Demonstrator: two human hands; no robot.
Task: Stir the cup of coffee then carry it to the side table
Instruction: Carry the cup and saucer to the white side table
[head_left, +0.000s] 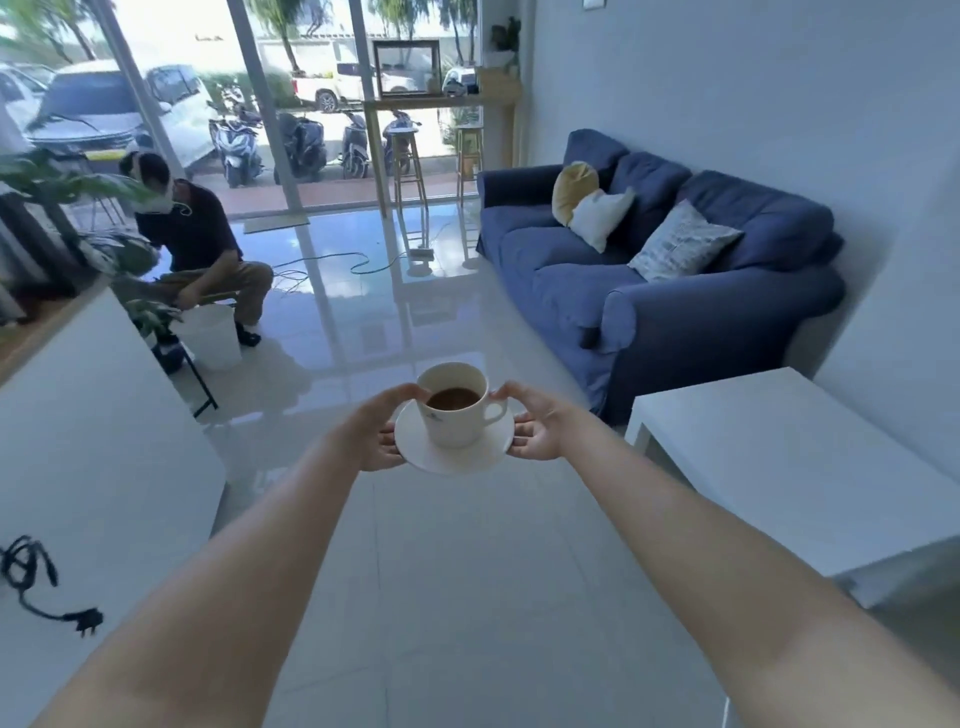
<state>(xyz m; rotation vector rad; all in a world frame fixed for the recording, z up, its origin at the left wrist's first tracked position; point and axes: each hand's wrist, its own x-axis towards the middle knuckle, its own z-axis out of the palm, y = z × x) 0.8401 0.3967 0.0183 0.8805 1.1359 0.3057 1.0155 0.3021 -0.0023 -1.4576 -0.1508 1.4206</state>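
A white cup (457, 415) holding dark coffee stands upright on a white saucer (452, 457). Both are held out in front of me above the tiled floor. My left hand (376, 428) grips the saucer's left rim, its thumb against the cup's side. My right hand (535, 423) holds the saucer's right rim, thumb by the cup's handle. No spoon shows. The white side table (789, 457) stands to the right, next to the sofa, and is apart from the cup.
A blue sofa (649, 280) with three cushions lines the right wall. A white counter (98, 441) with a black cable (31, 582) is on the left. A person (202, 244) sits at back left beside a white bucket (213, 338). Glossy floor runs ahead.
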